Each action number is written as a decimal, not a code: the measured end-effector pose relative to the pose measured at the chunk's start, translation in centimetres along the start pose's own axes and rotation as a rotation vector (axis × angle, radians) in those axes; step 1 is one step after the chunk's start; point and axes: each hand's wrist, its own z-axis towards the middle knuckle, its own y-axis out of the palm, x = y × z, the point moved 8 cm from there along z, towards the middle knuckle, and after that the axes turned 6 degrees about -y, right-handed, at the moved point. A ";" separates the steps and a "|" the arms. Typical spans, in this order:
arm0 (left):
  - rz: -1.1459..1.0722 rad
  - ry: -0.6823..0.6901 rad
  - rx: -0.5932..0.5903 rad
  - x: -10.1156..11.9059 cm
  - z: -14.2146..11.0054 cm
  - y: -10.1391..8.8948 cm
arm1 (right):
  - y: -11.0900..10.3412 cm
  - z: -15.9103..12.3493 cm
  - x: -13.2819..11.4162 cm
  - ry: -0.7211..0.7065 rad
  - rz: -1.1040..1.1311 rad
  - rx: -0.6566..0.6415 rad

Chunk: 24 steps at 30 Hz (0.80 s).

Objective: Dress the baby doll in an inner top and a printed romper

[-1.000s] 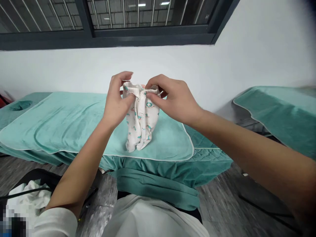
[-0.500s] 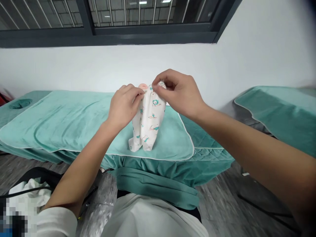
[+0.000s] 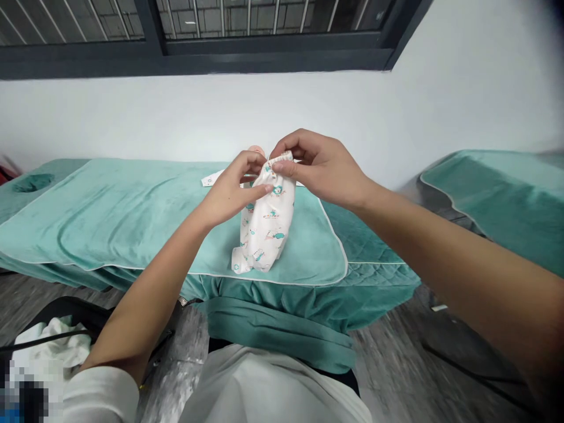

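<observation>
Small white baby pants (image 3: 269, 229) with a green and pink animal print hang upright over the bed, waistband at the top and legs down. My right hand (image 3: 319, 167) pinches the gathered waistband between thumb and fingers. Around the upper left side is my left hand (image 3: 235, 188), its thumb across the front and its fingertips behind the fabric near the waistband. Behind the pants lies a printed white cloth end (image 3: 211, 178), like a sleeve. A rounded pink thing (image 3: 256, 150) shows just above my left fingers, mostly hidden.
A green blanket (image 3: 132, 217) with white edging covers the long bed (image 3: 370, 247) against the white wall. A second green-covered bed (image 3: 520, 194) stands at right. White cloth (image 3: 55, 346) lies on a black seat at lower left. A dark-framed window (image 3: 273, 50) is above.
My left hand has shifted from pinching the waistband edge to reaching around it, thumb now lower on the front. The waistband has turned to face me more, and the printed cloth end has come into sight.
</observation>
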 end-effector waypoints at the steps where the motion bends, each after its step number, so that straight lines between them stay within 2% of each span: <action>1: 0.014 -0.009 -0.007 -0.1 0.0 0.1 | 0.0 0.0 0.0 0.000 -0.005 -0.008; 5: 0.048 -0.068 0.056 -0.7 0.3 -0.4 | 0.2 0.3 0.9 0.025 -0.033 -0.065; 9: -0.087 -0.092 0.145 -1.1 0.7 -1.0 | 1.0 0.7 1.5 -0.033 -0.099 -0.159; 11: -0.165 -0.112 0.144 -1.1 0.6 -0.8 | 0.8 1.1 1.4 -0.075 -0.100 -0.105; 16: -0.225 -0.223 -0.034 -2.1 0.0 0.8 | -0.7 3.3 2.1 -0.098 0.098 0.148; 18: -0.251 -0.223 0.022 -2.9 0.1 0.0 | -1.0 3.9 3.1 -0.085 0.215 0.194; 21: -0.314 -0.175 0.221 -4.3 0.6 -2.2 | 0.2 3.4 5.1 0.034 0.292 0.102; 24: -0.346 -0.182 0.321 -5.6 1.4 -2.8 | 3.1 1.4 6.7 0.174 0.279 -0.159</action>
